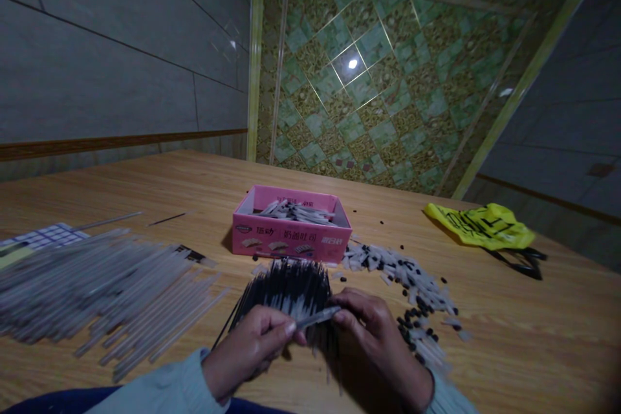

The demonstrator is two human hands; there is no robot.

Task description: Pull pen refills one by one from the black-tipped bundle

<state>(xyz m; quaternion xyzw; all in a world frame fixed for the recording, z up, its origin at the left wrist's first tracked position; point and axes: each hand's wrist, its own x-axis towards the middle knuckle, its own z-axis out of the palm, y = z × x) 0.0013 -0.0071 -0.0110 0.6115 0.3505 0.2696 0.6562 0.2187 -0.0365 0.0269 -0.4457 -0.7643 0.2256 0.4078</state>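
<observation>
In front of me, both hands meet at a short translucent tube (317,318) with a greyish tip, held at a slight slant. My left hand (262,343) pinches its left end between thumb and fingers. My right hand (371,330) has thumb and fingers closed at the tube's right end; whether they hold a smaller piece there is hidden. Just behind the hands lies a bundle of thin black rods (295,281) with some whitish parts among them. To the right of my right hand are small black caps (418,317) and short translucent pieces (412,275), scattered loosely.
A pink open box (291,239) holding similar slim translucent pieces stands beyond the rods. At left, many long clear tubes (97,291) lie beside a checked cloth (48,236). A yellow plastic bag (480,225) with black print lies at right. Walls border the wooden table (194,174).
</observation>
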